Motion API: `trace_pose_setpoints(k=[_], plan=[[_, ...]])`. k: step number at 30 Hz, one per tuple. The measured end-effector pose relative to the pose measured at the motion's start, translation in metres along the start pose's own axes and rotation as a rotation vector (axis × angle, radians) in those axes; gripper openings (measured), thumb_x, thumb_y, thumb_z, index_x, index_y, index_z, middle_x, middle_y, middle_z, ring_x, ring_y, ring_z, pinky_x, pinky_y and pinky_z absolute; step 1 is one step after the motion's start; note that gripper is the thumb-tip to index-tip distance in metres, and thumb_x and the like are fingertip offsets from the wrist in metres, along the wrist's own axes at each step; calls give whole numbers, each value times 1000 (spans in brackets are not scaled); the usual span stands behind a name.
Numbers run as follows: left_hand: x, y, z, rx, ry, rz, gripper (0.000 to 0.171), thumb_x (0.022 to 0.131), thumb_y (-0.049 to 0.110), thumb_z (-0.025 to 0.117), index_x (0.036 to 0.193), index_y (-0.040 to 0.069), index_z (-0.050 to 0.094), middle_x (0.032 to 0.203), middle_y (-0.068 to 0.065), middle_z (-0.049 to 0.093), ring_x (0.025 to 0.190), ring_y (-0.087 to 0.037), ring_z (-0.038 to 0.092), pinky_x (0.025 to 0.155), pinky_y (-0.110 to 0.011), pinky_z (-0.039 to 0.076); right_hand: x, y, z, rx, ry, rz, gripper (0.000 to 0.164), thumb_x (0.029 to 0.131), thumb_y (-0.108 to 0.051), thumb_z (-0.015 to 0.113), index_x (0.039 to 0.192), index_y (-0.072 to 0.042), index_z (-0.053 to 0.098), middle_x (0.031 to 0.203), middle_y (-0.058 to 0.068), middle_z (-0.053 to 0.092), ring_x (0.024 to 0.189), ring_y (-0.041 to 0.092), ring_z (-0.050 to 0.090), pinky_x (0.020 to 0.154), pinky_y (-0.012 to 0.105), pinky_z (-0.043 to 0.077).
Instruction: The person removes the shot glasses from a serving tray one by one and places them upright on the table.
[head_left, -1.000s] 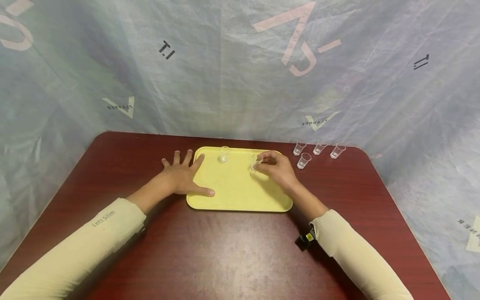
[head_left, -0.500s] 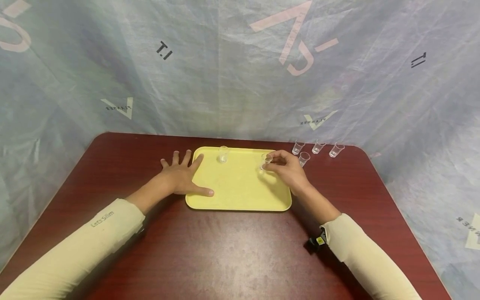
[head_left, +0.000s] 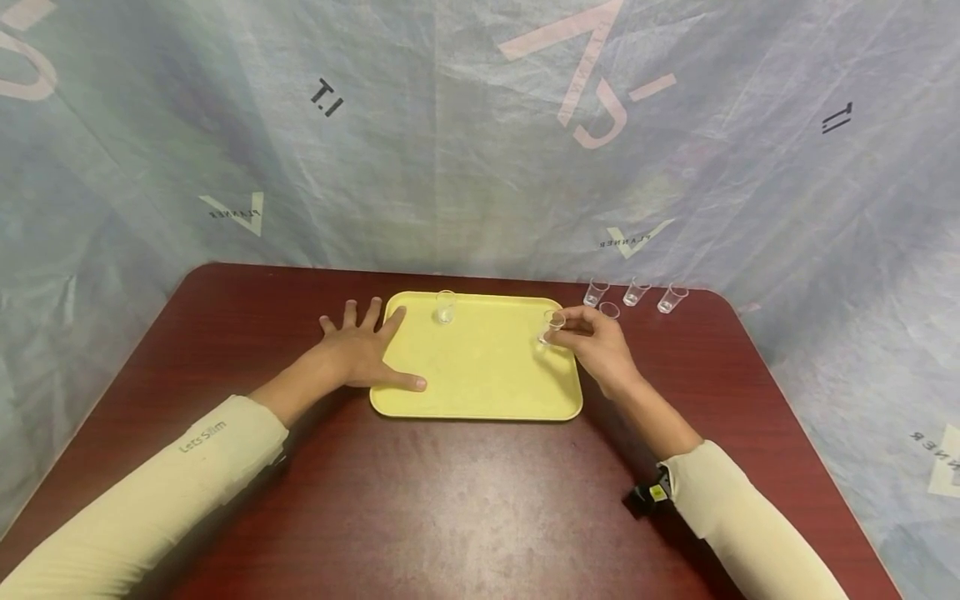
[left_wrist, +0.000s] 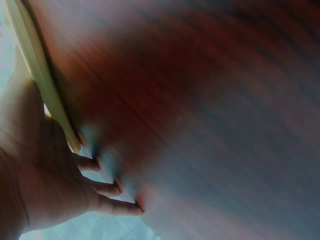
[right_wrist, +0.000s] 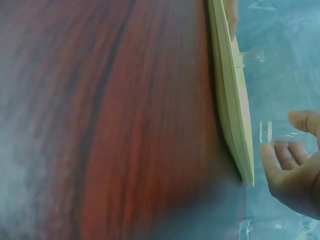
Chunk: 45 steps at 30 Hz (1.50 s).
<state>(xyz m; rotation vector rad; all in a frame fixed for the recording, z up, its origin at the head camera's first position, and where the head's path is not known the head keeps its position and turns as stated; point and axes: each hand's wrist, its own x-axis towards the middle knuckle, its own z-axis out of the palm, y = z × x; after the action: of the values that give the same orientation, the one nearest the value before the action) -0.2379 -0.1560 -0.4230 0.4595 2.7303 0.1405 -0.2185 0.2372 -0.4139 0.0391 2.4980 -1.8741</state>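
A yellow tray (head_left: 480,375) lies on the table. My left hand (head_left: 358,354) rests across its left edge, fingers spread wide, with the thumb over the tray. Over the tray's right part, my right hand (head_left: 603,350) pinches a small clear shot glass (head_left: 551,331) between thumb and fingers. The right wrist view shows a gap between the base of this held shot glass (right_wrist: 266,132) and the tray. Another shot glass (head_left: 446,308) stands upright near the tray's back left. In the left wrist view, the left fingertips (left_wrist: 140,210) reach the table beyond the tray's rim.
Several clear shot glasses stand at the back right of the dark red table (head_left: 465,500), among them one at the far right (head_left: 672,298). The nearest glass (head_left: 610,311) is mostly hidden behind the right hand. A grey printed sheet (head_left: 442,150) hangs behind the table.
My right hand has moved rightward across the tray with the shot glass, from near its middle to its right side. The left hand has kept its place on the tray's left edge.
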Motion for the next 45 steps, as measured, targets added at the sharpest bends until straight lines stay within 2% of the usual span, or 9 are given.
trace_pose_setpoints(k=[12, 23, 29, 33, 37, 45], plan=[[3, 0, 1, 7, -3, -4, 150, 77, 111, 54, 184, 25, -4, 188, -32, -9, 168, -71, -3, 120, -99, 8, -5, -1, -10, 46, 8, -7, 43, 97, -2, 83, 137, 9, 70, 112, -3, 77, 102, 3, 74, 93, 21, 64], [2, -1, 1, 13, -4, -8, 150, 77, 111, 54, 184, 24, -4, 187, -32, -8, 168, -72, -1, 120, -99, 10, -9, 4, -19, 52, 29, 12, 41, 99, -5, 83, 136, 6, 70, 125, 2, 77, 105, 3, 74, 96, 19, 63], [3, -2, 2, 16, -4, -6, 150, 76, 112, 54, 184, 24, -4, 187, -32, -8, 168, -72, -1, 120, -99, 10, -12, 8, -25, 43, 36, 18, 42, 100, -8, 84, 137, 5, 70, 143, 13, 76, 111, 3, 74, 98, 19, 63], [4, -3, 2, 17, -5, -6, 150, 76, 112, 54, 184, 24, -3, 187, -32, -8, 168, -72, -1, 120, -99, 11, -15, 11, -31, 61, 41, -3, 39, 100, -7, 83, 135, 6, 70, 128, -1, 80, 108, 2, 76, 98, 20, 64], [3, -2, 2, 17, -5, -8, 150, 76, 111, 55, 184, 24, -3, 187, -32, -7, 168, -72, -1, 120, -99, 10, -18, 12, -36, 60, 48, 0, 39, 101, -7, 83, 135, 5, 70, 112, -17, 78, 106, 0, 76, 96, 19, 63], [3, -1, 1, 13, -2, -6, 150, 77, 110, 56, 184, 24, -3, 187, -32, -7, 168, -71, -1, 120, -99, 10, -22, 14, -50, 31, 69, 27, 39, 102, -11, 84, 136, 1, 70, 110, -19, 77, 106, -1, 74, 94, 16, 61]])
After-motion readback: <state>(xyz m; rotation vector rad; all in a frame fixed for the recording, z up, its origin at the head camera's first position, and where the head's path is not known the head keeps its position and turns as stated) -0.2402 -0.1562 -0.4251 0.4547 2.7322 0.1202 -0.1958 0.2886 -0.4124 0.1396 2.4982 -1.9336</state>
